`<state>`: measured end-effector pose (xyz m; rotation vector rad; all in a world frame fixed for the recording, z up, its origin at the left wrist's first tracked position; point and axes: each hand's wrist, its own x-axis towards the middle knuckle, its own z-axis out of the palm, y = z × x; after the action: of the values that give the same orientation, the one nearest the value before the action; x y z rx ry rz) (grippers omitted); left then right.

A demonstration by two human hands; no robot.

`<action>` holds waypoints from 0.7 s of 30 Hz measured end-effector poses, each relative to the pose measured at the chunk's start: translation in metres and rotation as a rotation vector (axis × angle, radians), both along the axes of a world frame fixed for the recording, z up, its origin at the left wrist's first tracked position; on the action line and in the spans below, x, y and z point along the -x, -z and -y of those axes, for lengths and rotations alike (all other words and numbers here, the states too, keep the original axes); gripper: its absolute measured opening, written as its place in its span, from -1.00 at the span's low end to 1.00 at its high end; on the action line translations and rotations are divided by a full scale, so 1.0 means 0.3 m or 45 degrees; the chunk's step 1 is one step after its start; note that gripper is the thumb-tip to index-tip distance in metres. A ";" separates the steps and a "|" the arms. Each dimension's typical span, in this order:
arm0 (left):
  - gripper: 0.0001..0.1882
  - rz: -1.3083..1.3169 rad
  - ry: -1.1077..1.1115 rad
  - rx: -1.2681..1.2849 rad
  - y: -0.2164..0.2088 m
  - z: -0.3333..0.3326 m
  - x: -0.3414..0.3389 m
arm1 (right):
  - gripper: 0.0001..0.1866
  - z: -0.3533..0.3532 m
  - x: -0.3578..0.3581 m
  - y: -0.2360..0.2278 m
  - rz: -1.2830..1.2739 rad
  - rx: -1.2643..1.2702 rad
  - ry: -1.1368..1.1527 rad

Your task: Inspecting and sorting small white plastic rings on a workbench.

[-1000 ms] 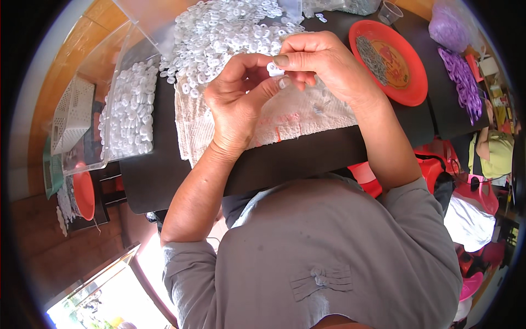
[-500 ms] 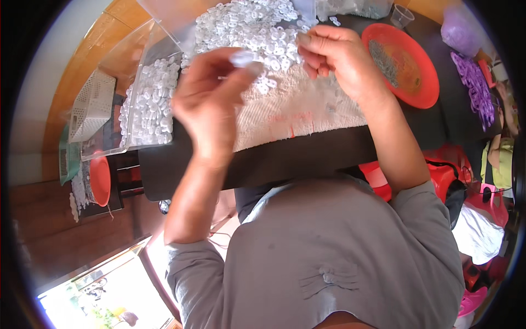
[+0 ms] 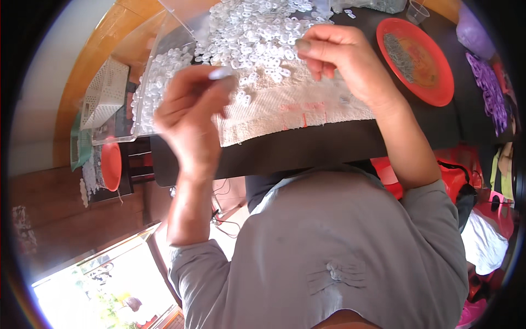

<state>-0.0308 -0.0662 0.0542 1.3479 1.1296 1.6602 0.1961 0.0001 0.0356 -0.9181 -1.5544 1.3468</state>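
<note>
My left hand point(image 3: 189, 112) is closed in a pinch, with a small white oval plastic piece point(image 3: 220, 73) between thumb and fingertips. It hovers by the near right edge of a clear plastic box point(image 3: 137, 118), and motion blurs it a little. Above the right part of a beige towel point(image 3: 257, 123) is my right hand point(image 3: 342, 60), thumb and forefinger pressed together; whatever they hold is too small to make out. Between and beyond the hands spreads a heap of white oval pieces point(image 3: 246, 38), several lying loose on the towel. More such pieces point(image 3: 164, 68) fill part of the clear box.
On the dark table point(image 3: 307, 145), a red plate point(image 3: 438, 93) at the right holds thin grey metal bits point(image 3: 399, 57). Beyond it stand a clear cup point(image 3: 417, 12) and purple strips point(image 3: 487, 93). A white perforated basket point(image 3: 107, 93) and a red bowl point(image 3: 111, 167) are at the left.
My left hand has moved left and nearer to me, from over the heap's edge toward the clear box, still pinching the white piece. My right hand stays almost in place. The view has shifted slightly.
</note>
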 end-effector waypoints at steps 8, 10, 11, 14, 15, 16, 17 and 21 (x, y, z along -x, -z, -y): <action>-0.92 0.556 0.300 0.523 0.178 -0.073 -0.174 | -0.82 0.001 0.041 0.034 0.071 0.006 -0.174; -0.93 0.568 0.283 0.530 0.192 -0.075 -0.178 | -0.83 -0.008 0.033 0.029 0.114 0.026 -0.154; -0.94 0.566 0.258 0.541 0.198 -0.071 -0.176 | -0.84 -0.003 0.031 0.021 0.142 0.025 -0.144; -0.92 0.594 0.279 0.577 0.207 -0.073 -0.167 | -0.86 0.004 0.030 0.018 0.194 -0.052 -0.147; -0.92 0.603 0.273 0.579 0.209 -0.072 -0.164 | -0.86 0.006 0.032 0.020 0.214 -0.132 -0.150; -0.93 0.584 0.288 0.560 0.212 -0.072 -0.161 | -0.86 0.005 0.040 0.025 0.221 -0.128 -0.156; -0.93 0.565 0.305 0.541 0.215 -0.072 -0.161 | -0.87 0.002 0.046 0.032 0.200 -0.131 -0.165; -0.92 0.605 0.350 0.511 0.226 -0.071 -0.153 | -0.88 0.004 0.051 0.033 0.206 -0.123 -0.199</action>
<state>0.0150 -0.0448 -0.0136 0.7600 0.8845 1.3612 0.1808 -0.0011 0.0256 -0.8785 -1.8314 1.3186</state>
